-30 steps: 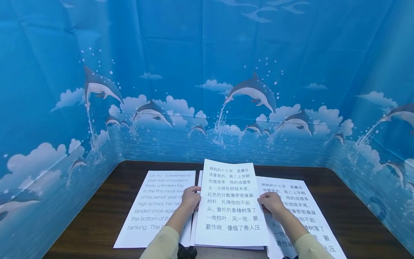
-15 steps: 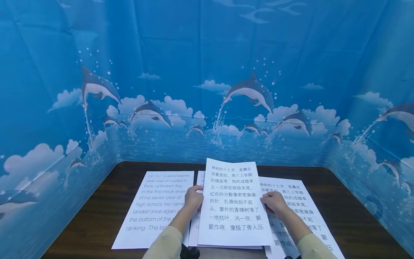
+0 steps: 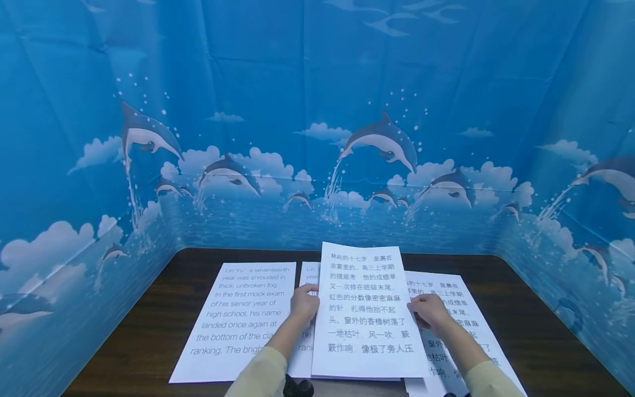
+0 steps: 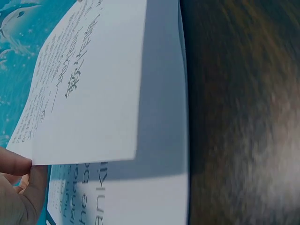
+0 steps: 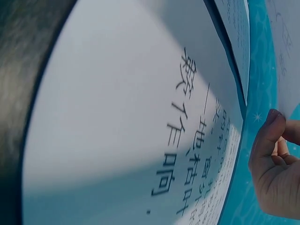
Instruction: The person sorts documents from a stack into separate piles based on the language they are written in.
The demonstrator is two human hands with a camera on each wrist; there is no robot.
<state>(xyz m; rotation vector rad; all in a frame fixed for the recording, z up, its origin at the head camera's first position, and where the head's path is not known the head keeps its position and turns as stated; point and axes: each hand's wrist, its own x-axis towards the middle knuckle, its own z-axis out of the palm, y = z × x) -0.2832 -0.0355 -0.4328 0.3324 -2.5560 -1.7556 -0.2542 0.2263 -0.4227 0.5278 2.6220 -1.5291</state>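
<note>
A white sheet of paper (image 3: pixel 367 314) printed with Chinese text is held up over the middle of the table. My left hand (image 3: pixel 303 303) pinches its left edge between thumb and fingers; the left wrist view shows this pinch, with the sheet (image 4: pixel 93 93) raised above English-printed paper. On the opposite edge, my right hand (image 3: pixel 429 311) pinches the sheet. Beneath it lies a middle stack of English-text paper (image 3: pixel 302 358), mostly covered. To the right lies Chinese-text paper (image 3: pixel 466 320), partly under my right forearm and shaded in the right wrist view.
Another English-text sheet (image 3: pixel 238 314) lies flat at the left, overlapped by my left forearm. The dark wooden table (image 3: pixel 134 331) ends at a blue curtain (image 3: pixel 278 110) printed with dolphins, which stands around its back and sides.
Both hands have carried the Chinese-text sheet a little to the right. More of the English-text paper beneath shows on the left, and more of the right-hand Chinese paper is covered.
</note>
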